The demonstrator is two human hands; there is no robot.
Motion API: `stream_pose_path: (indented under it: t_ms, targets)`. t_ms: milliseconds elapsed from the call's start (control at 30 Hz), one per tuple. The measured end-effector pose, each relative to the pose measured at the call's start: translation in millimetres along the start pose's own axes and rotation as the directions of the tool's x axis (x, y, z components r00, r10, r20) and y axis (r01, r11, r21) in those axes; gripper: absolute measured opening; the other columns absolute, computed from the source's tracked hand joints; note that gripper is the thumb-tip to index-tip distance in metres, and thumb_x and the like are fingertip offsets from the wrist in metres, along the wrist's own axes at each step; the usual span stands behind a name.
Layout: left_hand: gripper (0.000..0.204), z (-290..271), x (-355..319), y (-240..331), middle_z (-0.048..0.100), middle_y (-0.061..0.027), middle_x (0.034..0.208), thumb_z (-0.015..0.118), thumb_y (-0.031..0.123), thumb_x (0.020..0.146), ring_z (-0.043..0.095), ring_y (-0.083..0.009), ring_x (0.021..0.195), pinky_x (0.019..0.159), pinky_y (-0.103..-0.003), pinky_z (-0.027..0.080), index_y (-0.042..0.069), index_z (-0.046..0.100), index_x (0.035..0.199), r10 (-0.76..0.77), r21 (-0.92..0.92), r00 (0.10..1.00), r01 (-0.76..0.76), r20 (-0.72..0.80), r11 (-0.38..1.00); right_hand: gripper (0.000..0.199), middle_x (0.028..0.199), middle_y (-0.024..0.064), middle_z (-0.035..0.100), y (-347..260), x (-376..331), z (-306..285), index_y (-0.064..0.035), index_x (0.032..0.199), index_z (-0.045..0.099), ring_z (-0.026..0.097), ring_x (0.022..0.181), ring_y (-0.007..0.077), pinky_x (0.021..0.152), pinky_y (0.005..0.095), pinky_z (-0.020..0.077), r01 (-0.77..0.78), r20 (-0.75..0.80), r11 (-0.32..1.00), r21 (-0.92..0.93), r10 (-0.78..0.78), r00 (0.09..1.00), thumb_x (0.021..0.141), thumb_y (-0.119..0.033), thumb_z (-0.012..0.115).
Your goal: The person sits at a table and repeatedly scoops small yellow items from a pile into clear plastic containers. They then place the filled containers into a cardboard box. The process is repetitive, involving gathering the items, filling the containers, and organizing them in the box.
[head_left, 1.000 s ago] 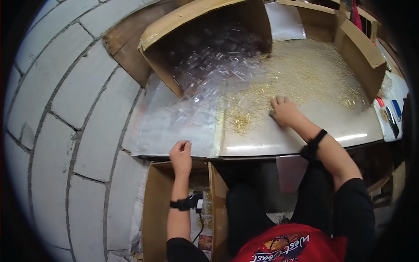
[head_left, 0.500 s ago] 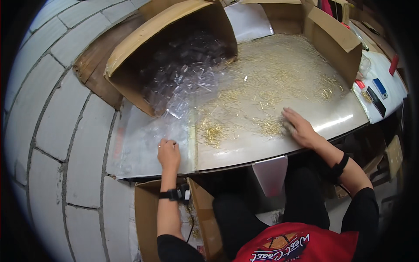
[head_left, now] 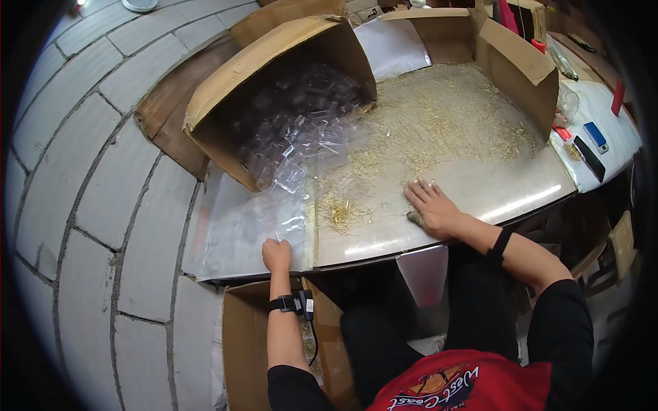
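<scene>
My left hand point(head_left: 277, 256) is closed near the front edge of the table, on a clear plastic sheet point(head_left: 229, 236). Whatever its fingers may hold is hidden. Just beyond it lie small clear plastic pieces point(head_left: 291, 179), spilling from a tipped cardboard box point(head_left: 226, 130). My right hand point(head_left: 436, 211) rests palm down on the table point(head_left: 363, 250), fingers apart, with a greyish cover on the thumb. A small heap of thin gold-coloured metal pieces point(head_left: 339, 216) lies between my hands. More of them are scattered over the far part of the table.
Cardboard walls point(head_left: 517, 79) stand at the table's back right. On a white-covered surface beyond lie a blue object point(head_left: 595, 138), a dark flat object point(head_left: 589, 159) and a red cylinder point(head_left: 618, 97). An open carton point(head_left: 247, 342) sits below the left front edge. A block wall point(head_left: 96, 198) rises at left.
My right hand has moved left over the table, its fingers now more spread. My left hand has drawn back toward the front edge. The view has shifted slightly.
</scene>
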State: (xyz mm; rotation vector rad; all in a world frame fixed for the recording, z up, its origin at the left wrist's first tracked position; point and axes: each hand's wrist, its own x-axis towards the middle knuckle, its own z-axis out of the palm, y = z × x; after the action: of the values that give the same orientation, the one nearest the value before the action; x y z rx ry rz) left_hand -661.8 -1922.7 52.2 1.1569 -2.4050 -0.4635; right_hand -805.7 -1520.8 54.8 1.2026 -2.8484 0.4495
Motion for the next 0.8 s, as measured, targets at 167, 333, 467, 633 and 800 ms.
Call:
stream_pose_path:
  t_ms: [167,333,467,633,800]
  targets:
    - [0.013,-14.6,-33.2,38.5,0.063,-0.0190,0.081,0.054,0.002,0.079,0.067,-0.0307,0.069,0.053,-0.033,0.054,-0.007,0.049,0.088,-0.121,-0.734,0.969,0.241,0.214,0.635,0.061,0.149,0.0193,0.022,9.9,-4.9,-1.2,0.0007,0.140,0.029,0.016,0.139,0.0357,0.113,0.0459,0.0169,-0.104,-0.042,0.994,-0.018,0.103,0.994,0.096,-0.041,0.034]
    - [0.030,-54.5,-110.5,79.3,0.059,-0.0114,0.081,0.054,-0.002,0.081,0.068,-0.0271,0.069,0.051,-0.029,0.055,-0.004,0.047,0.109,0.026,-0.884,0.957,0.257,0.290,0.391,0.061,0.146,0.0202,0.028,3.9,2.5,5.0,0.0017,0.139,0.030,0.022,0.138,0.0357,0.111,0.0467,0.0200,-0.144,-0.135,0.989,0.023,0.145,0.980,0.095,-0.040,0.038]
    - [0.035,-51.7,-180.4,90.1,0.058,-0.0074,0.086,0.054,-0.006,0.080,0.068,-0.0251,0.073,0.053,-0.028,0.057,-0.002,0.050,0.114,0.247,-0.843,0.807,0.523,0.536,0.124,0.058,0.145,0.0200,0.031,3.0,-1.2,23.3,0.0020,0.137,0.033,0.025,0.136,0.0351,0.111,0.0458,0.0218,-0.059,-0.133,0.998,-0.006,0.058,0.989,0.095,-0.037,0.039]
    - [0.038,-28.9,-248.1,68.4,0.058,-0.0209,0.112,0.050,-0.008,0.078,0.065,-0.0369,0.095,0.059,-0.031,0.060,0.000,0.047,0.116,0.373,-0.707,0.630,0.698,0.681,0.113,0.057,0.144,0.0197,0.033,14.9,-9.3,8.6,0.0004,0.136,0.035,0.025,0.136,0.0341,0.111,0.0450,0.0223,-0.207,-0.211,0.978,0.019,0.206,0.956,0.095,-0.038,0.039]
    - [0.034,-2.1,-296.5,17.1,0.056,-0.0205,0.120,0.050,0.001,0.086,0.062,-0.0371,0.102,0.067,-0.036,0.060,0.004,0.048,0.120,0.299,-0.548,0.487,0.819,0.821,0.170,0.055,0.141,0.0212,0.036,-1.7,-26.2,-17.3,-0.0012,0.133,0.041,0.031,0.134,0.0336,0.108,0.0413,0.0289,-0.035,0.035,0.945,0.325,0.025,0.999,0.093,-0.039,0.046]
